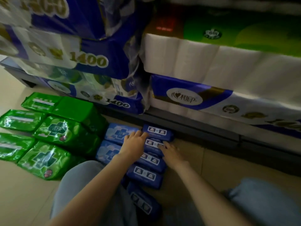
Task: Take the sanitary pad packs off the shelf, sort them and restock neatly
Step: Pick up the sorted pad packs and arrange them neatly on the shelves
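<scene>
Both hands are low in the middle of the frame, over the blue sanitary pad packs (147,160) that lie on the floor (24,201) in a row going from the shelf edge toward the person's knees. The left hand (133,144) rests flat on the packs with straight fingers, touching a blue pack with a cloud picture (120,132) and the dark blue one beside it. The right hand (171,151) touches the second dark blue pack (152,143) with its fingertips — it seems relaxed and not gripping, but the motion blur makes this hard to confirm. At the left of the frame the green sanitary pad packs (53,129) lie on the floor in a group, close together. Above, filling the upper half, big toilet paper bundles (195,62) sit on the dark shelf (203,128) — some blue and white, one green.
</scene>
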The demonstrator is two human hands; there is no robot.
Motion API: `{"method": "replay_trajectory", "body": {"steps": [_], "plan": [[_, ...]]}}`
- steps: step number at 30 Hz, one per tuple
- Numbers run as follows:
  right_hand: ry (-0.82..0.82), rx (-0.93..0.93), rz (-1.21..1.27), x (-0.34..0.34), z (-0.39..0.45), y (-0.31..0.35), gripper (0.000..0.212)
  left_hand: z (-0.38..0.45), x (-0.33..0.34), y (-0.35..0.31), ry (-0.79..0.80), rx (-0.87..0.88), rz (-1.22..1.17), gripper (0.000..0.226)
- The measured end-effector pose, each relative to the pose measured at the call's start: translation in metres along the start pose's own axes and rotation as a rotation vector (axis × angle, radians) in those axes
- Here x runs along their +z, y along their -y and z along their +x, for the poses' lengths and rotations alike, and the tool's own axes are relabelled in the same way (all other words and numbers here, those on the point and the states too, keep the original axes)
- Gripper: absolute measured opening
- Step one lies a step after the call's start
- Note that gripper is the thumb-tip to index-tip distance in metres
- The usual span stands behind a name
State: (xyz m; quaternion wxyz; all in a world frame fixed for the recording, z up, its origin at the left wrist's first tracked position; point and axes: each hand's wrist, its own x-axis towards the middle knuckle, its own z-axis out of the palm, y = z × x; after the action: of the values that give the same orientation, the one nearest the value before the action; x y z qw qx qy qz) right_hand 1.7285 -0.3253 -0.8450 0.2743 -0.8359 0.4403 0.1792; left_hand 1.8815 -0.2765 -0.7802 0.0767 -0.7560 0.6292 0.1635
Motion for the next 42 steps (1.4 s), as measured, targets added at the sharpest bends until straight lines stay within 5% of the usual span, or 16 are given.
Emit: {"method": "replay_trajectory", "body": {"steps": [13,18,30,37,42], "plan": [[0.076,0.044,-0.013,-0.010,0.035,0.017,0.038,-0.020,0.016,0.023,0.204,-0.033,0.205,0.046],[0.040,0.022,-0.065,-0.005,0.044,0.016,0.043,0.008,0.030,0.015,0.118,-0.038,0.224,0.041],[-0.087,-0.023,-0.286,0.012,0.042,0.015,0.045,0.029,0.077,0.016,0.350,0.174,0.158,0.057],[-0.031,0.291,-0.050,0.023,-0.006,-0.021,0.056,0.028,0.085,0.018,0.387,0.254,0.250,0.066],[-0.148,0.441,0.115,0.006,-0.048,-0.048,0.057,0.037,0.084,0.010,0.312,0.386,0.403,0.058]]}}
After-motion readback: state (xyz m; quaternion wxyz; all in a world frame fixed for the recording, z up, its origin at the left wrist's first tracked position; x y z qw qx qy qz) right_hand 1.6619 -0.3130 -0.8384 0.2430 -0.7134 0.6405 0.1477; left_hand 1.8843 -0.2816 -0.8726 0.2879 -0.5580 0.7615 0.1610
